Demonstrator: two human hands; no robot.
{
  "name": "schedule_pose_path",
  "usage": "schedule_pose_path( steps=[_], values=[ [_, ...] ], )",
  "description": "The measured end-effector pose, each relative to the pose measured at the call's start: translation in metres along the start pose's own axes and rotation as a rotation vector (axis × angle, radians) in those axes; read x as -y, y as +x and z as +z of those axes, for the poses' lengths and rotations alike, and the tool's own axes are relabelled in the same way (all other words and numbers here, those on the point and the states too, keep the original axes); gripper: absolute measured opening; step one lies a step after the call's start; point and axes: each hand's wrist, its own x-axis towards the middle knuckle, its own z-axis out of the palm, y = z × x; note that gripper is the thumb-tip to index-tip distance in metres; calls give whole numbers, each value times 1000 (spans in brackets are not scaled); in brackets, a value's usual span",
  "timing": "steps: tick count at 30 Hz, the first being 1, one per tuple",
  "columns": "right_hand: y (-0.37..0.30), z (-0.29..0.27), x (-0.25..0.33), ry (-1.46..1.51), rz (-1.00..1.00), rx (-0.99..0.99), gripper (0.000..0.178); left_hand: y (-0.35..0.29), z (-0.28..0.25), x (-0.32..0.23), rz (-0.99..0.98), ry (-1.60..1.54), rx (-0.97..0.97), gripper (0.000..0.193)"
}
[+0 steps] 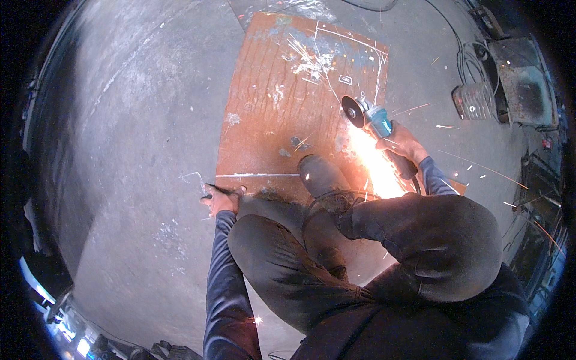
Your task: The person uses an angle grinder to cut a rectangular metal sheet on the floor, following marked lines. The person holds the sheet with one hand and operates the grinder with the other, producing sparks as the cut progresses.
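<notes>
angle grinder (378,122) gripped in right hand (403,143), long axis up-left toward disc (352,111), well apart from left hand (224,201) of unclear grip at steel plate (255,120).

Free room, left: broad stretch of open concrete floor (138,120) from the plate's left edge outward; unobstructed sideways passage for the left hand (223,198), at the near left corner.
Free room, centre: upper left face of the rusty steel plate (255,102), flat, open from above; some stray sparks.
Obstacle, right of centre: angle grinder (378,122) in the right hand (401,143), its cutting disc (353,112) exposed; dense spark stream (379,162) running from it toward the right knee (444,240), barring passage between.
Obstacle, near side: boot (321,174) on the plate, both legs behind.
Obstacle, far right: coiled cable (472,65) beside a box-shaped container (473,102); floor strip between these and the plate, crossed by sparks.
</notes>
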Motion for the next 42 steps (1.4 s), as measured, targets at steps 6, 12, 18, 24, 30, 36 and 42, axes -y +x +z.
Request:
schedule_pose_path(
  steps=[6,12,18,24,30,36,42],
  values=[
    [3,1,3,-42,-55,-37,86,3,4,1,5,11,-15,150],
    [14,0,3,-132,81,-60,93,4,7,0,24,34,-28,149],
    [8,-1,14,23,-18,-32,87,6,6,7,13,11,-35,149],
    [15,-2,8,32,-27,-22,80,3,4,2,17,14,-27,149],
    [10,-9,7,-78,-17,-147,79,2,7,-7,44,20,-13,149],
    [19,-5,18,-118,-42,-22,72,5,4,6,25,15,-20,150],
    [29,1,-10,-110,-54,-124,72,7,8,0,39,41,-17,149]
  ],
)
